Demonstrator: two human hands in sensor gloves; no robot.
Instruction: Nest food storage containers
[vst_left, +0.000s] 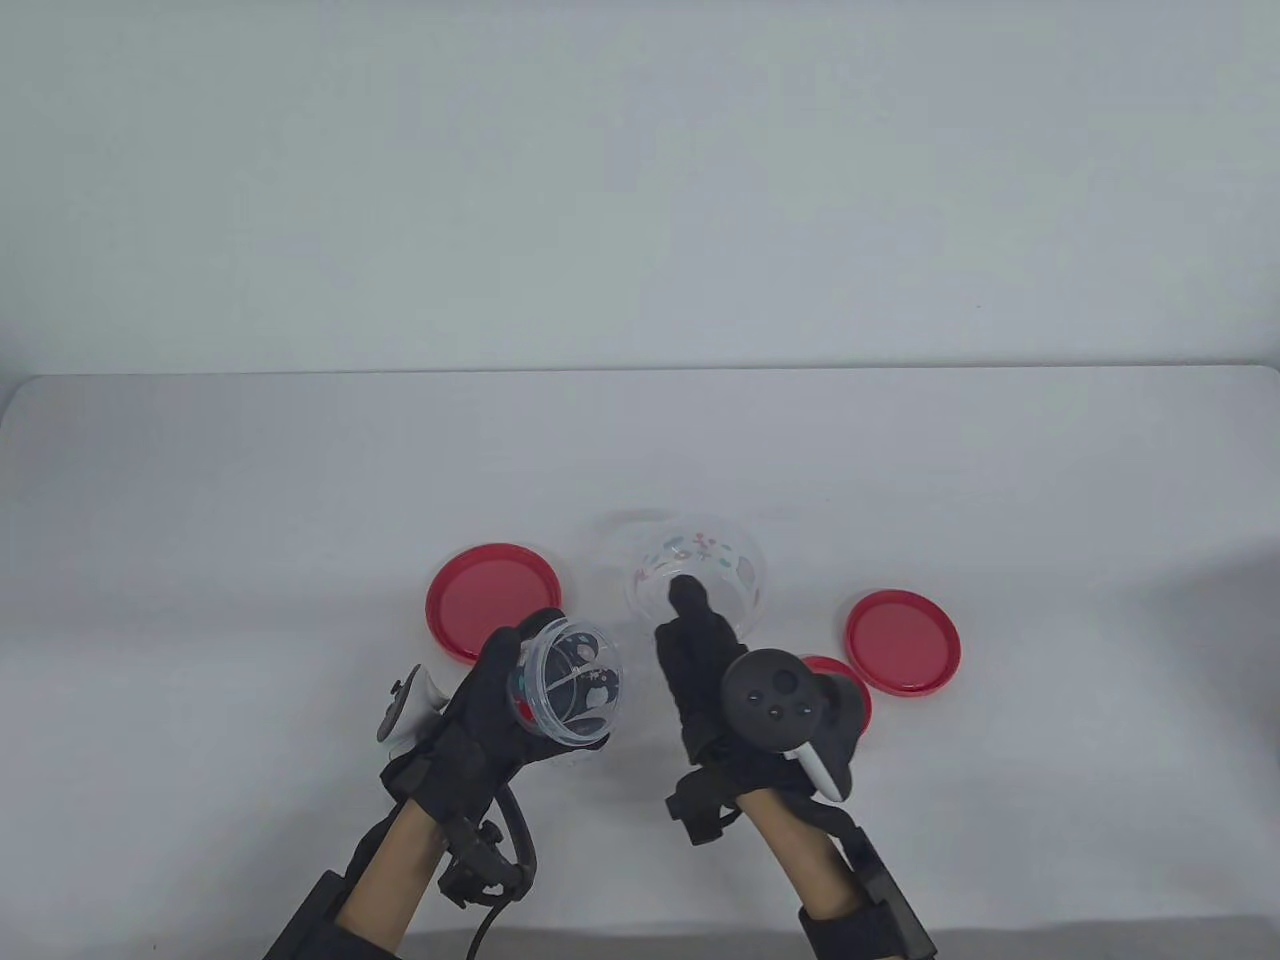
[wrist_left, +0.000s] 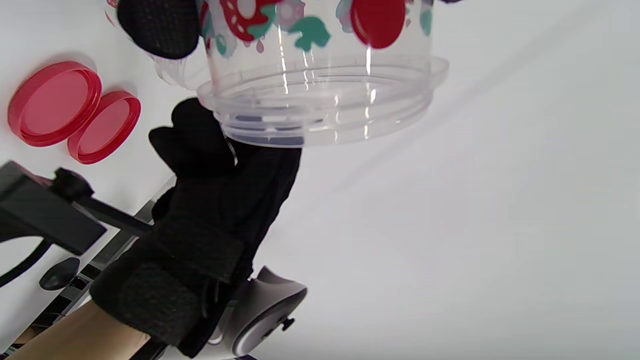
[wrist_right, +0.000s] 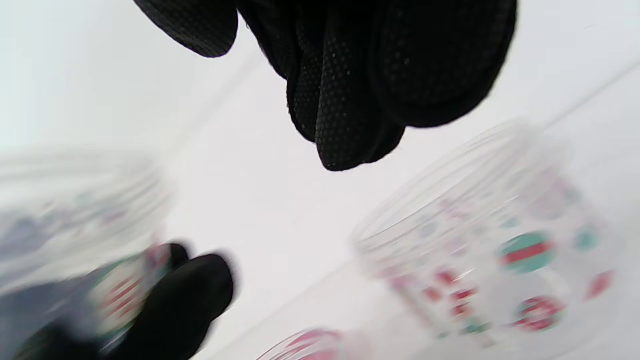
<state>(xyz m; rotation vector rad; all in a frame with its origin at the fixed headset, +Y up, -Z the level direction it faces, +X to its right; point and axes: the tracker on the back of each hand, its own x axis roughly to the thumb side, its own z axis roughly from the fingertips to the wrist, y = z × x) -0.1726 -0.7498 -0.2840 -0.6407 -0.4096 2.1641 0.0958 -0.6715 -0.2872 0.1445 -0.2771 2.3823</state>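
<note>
The left hand (vst_left: 490, 715) is holding a small clear cup (vst_left: 572, 682) up off the desk (vst_left: 200, 480), with its fingers curled around the cup and the open top tipped toward the camera. The right hand (vst_left: 715, 690) is holding nothing, and its straight fingers are reaching toward a big clear tub (vst_left: 700, 578) that is sitting on the desk. Three red lids (vst_left: 493, 600) are lying flat on the desk, one on the left and two on the right.

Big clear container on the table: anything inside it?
The container looks empty in the table view: only its printed wall and bare bottom show. The right hand's fingertips cover the near rim and part of the inside, so that part can't be checked.
</note>
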